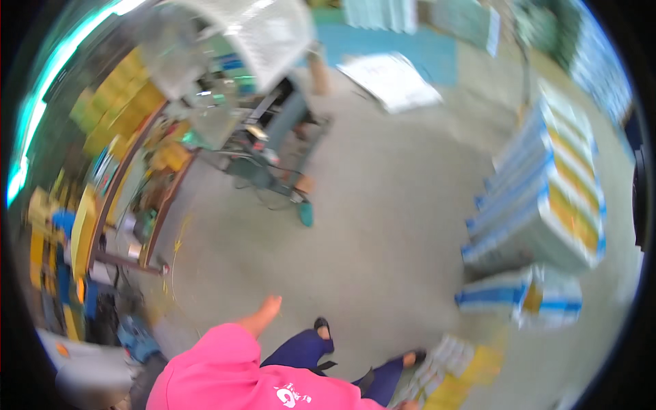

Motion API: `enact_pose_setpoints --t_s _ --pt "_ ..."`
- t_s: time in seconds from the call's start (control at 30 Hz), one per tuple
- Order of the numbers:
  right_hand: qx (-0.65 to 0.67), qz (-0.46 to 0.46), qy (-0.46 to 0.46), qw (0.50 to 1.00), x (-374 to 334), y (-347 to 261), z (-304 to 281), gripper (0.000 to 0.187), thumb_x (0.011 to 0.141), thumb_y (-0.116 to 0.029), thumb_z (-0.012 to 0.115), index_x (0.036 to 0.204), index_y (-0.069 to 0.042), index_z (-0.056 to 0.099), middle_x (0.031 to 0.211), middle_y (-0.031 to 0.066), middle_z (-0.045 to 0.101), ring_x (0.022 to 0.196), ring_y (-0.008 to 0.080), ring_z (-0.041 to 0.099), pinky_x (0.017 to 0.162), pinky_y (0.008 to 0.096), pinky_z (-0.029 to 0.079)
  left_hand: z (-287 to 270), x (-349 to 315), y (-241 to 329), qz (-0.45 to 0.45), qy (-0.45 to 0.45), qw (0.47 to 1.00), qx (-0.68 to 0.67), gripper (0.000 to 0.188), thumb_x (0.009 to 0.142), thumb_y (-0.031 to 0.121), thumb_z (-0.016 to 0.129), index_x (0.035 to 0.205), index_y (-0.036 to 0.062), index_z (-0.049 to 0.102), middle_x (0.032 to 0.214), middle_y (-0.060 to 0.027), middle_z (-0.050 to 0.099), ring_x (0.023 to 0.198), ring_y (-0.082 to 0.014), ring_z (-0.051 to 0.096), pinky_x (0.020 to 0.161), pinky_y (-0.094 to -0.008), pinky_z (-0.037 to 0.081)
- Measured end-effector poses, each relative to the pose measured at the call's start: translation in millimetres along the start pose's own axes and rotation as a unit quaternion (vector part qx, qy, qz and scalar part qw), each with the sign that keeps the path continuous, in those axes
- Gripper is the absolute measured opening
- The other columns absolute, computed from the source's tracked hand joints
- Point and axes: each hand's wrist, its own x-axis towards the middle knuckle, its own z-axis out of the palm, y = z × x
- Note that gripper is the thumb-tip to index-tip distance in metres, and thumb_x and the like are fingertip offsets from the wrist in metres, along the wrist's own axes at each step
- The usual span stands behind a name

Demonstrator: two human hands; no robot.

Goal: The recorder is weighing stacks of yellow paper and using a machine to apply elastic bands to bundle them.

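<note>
My left hand [271, 306] reaches forward over the grey floor, beyond my pink sleeve. It is small and smeared, so its fingers cannot be made out, and no object shows in it. At the bottom edge my right hand [408, 404] is mostly cut off by the frame. Beside it lies a blurred group of grey-white and yellow packages [444, 369]; whether the hand grips them or only touches them is hidden. My dark trousers and black shoes [322, 324] show below, with the feet apart.
Wrapped white-and-blue bundles [536, 191] stand in a row at the right, a smaller wrapped bundle [523, 297] nearer. A dark wheeled machine [263, 157] is ahead. Yellow boxes and a brown-edged bench [126, 184] line the left. A white sheet [391, 80] lies far ahead.
</note>
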Motion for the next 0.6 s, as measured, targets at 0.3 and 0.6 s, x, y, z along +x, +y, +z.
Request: enact_pose_setpoints --t_s 0.3,0.6 --pt "-0.131 -0.306 0.008 0.943 350.3 -298.4 -176.3 0.022 0.082 -0.031 0.057 0.085 -0.010 0.062 0.078 0.0074 0.063 0.070 0.0250 0.061 0.058 0.0453 0.047 -148.0 -0.6 -63.9 0.072 -0.113 0.969 -0.210 0.058 0.092 0.050 0.049 0.123 0.0017 0.057 0.119 -0.0169 0.062 0.097 -0.0330 0.063 0.084 -0.0435 0.049" --pt "-0.209 -0.496 -0.076 0.839 582.1 -598.2 -234.3 0.023 0.083 -0.032 0.057 0.089 -0.011 0.064 0.085 0.0088 0.066 0.072 0.0271 0.063 0.060 0.0432 0.049 -241.3 15.9 -328.4 0.002 0.055 0.997 0.053 0.044 0.089 0.042 0.053 0.107 0.0039 0.066 0.094 -0.0167 0.068 0.085 -0.0300 0.066 0.073 -0.0416 0.051"
